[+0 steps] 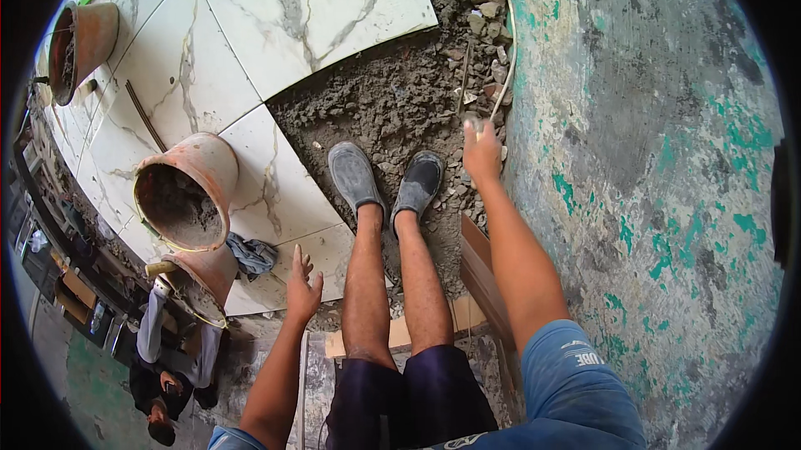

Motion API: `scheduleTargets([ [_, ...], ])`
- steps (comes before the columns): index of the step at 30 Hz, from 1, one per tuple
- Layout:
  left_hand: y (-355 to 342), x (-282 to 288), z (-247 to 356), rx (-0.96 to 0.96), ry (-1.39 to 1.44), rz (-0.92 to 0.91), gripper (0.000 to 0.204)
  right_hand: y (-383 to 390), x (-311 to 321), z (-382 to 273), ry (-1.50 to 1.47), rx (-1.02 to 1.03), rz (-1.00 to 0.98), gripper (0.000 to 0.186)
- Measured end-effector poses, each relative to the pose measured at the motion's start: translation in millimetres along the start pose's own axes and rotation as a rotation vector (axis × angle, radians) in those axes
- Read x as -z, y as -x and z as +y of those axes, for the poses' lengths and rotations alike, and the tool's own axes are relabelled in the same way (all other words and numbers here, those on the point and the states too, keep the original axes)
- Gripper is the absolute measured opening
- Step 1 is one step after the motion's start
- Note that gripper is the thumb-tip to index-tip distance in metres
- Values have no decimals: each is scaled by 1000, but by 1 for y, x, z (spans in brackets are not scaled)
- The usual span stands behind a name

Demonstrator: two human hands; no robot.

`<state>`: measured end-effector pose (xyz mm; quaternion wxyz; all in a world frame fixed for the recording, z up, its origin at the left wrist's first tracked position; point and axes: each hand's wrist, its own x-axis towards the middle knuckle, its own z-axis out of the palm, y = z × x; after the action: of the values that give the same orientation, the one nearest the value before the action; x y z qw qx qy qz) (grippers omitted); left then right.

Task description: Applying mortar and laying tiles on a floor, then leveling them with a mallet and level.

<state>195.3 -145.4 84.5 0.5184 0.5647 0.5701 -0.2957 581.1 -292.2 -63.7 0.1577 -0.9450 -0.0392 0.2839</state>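
person standing, seen from above; dark shorts, bare legs, grey shoes [385,183] planted on rough mortar bed [392,108].

left hand [302,287] low at the person's side, fingers spread and slack, holding nothing, hanging over the edge of the tiles [250,41]. a wooden board [400,331] lies behind the legs, crosswise; a second board [480,270] stands on edge just beside the right leg.

right hand [481,149] stretched forward along the wall [651,158], fingers curled around a small pale object at the fingertips; cannot tell what it is. a thin white cord [507,58] runs up along the wall's foot from near that hand. rubble and stones beside it.

left of the shoes: marble-look tiles laid, grey veins. on them a mortar-stained bucket [185,191] tipped on its side, mouth toward the camera, wet mortar inside. a second bucket [200,279] just below it, a blue rag [252,254] between them and the left hand.

far left: a third bucket [79,45] on the tiles. another person [171,350] at lower left edge, below floor level.
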Motion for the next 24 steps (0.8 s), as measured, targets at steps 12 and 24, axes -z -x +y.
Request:
scheduleTargets([
  [12,123,30,-31,45,-94,-117,60,235,146,38,85,-175,-301,47],
  [24,233,46,-45,28,-57,12,25,267,261,26,-123,-271,-373,57],
])
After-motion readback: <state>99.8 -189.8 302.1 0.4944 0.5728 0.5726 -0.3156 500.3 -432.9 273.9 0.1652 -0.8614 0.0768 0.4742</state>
